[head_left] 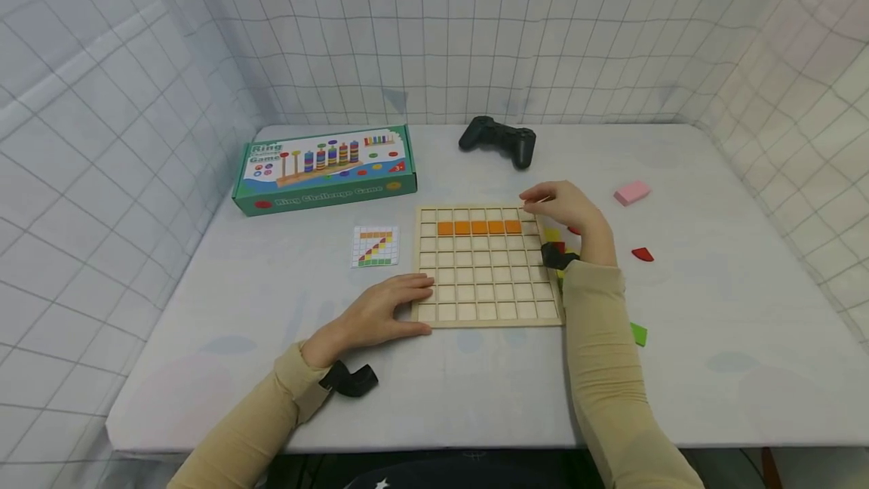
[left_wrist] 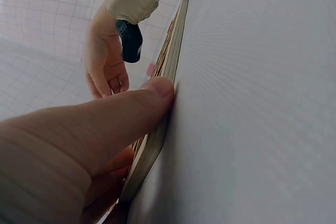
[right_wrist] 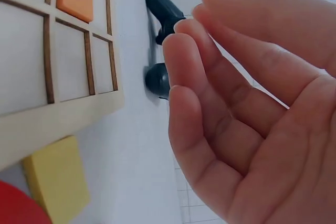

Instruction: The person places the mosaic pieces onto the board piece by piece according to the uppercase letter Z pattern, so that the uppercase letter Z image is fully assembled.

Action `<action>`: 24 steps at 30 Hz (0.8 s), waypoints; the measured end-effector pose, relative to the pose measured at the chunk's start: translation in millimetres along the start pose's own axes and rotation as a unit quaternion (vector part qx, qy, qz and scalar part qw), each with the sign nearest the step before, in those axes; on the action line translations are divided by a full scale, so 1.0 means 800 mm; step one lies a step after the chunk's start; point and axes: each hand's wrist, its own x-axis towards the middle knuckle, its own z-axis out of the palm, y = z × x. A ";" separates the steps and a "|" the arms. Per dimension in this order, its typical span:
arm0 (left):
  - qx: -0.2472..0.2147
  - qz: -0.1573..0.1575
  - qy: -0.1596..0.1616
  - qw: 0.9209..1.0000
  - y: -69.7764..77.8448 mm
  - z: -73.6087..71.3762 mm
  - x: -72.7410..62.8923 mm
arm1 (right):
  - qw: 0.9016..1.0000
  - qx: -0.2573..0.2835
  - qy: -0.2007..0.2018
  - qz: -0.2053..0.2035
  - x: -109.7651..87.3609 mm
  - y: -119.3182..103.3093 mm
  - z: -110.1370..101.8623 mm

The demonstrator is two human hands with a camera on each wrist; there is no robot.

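Observation:
A wooden grid board [head_left: 489,324] lies on the table in the head view, with several orange square tiles [head_left: 479,228] in a row near its far edge. My left hand [head_left: 373,312] rests at the board's near left corner, its thumb and fingers touching the frame. Above the far right corner is my right hand [head_left: 563,206]. Its fingers bend loosely, and the right wrist view shows nothing between thumb and fingertips. Beside the left edge lies a pattern card [head_left: 376,246] with orange, red, yellow and green shapes.
A green Ring Challenge Game box [head_left: 326,170] sits back left, and a black game controller [head_left: 498,140] back centre. A pink block [head_left: 632,192], a red piece [head_left: 642,254] and a green piece [head_left: 638,333] lie to the right. Yellow pieces [right_wrist: 58,179] sit beside the board, partly hidden by my right arm.

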 end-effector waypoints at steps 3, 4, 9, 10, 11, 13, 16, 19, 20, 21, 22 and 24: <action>-0.001 0.000 -0.002 1.000 0.001 0.000 0.000 | 1.000 -0.011 0.002 -0.009 0.000 0.000 -0.004; -0.001 0.000 -0.003 1.000 0.001 0.000 0.000 | 1.000 -0.014 0.002 -0.012 0.000 0.000 -0.005; -0.001 -0.003 -0.005 1.000 0.001 -0.001 0.000 | 1.000 -0.006 -0.012 -0.024 -0.003 0.005 -0.011; -0.001 -0.004 -0.006 1.000 0.001 -0.001 0.000 | 0.999 -0.001 -0.015 -0.028 -0.003 0.007 -0.013; -0.001 -0.004 -0.005 1.000 0.001 -0.001 0.001 | 0.999 0.004 -0.020 -0.030 -0.004 0.010 -0.014; -0.001 -0.003 -0.005 1.000 0.001 0.000 0.001 | 0.999 0.010 -0.027 -0.029 -0.005 0.016 -0.018; 0.002 -0.001 -0.003 1.000 0.000 0.000 0.001 | 0.999 0.010 -0.035 -0.021 -0.007 0.026 -0.024; 0.004 0.001 0.001 1.000 0.000 0.000 0.000 | 0.999 0.006 -0.038 -0.006 -0.011 0.034 -0.027; 0.005 0.002 0.002 1.000 0.000 0.000 0.000 | 0.999 0.006 -0.039 -0.004 -0.013 0.036 -0.028; 0.005 0.004 0.003 1.000 0.000 0.000 0.000 | 0.999 0.008 -0.038 -0.001 -0.015 0.038 -0.029; 0.005 0.005 0.003 1.000 0.000 0.000 0.000 | 0.999 0.009 -0.037 0.002 -0.017 0.040 -0.030; 0.004 0.005 0.004 1.000 -0.001 0.000 0.000 | 0.999 0.015 -0.036 0.006 -0.021 0.044 -0.030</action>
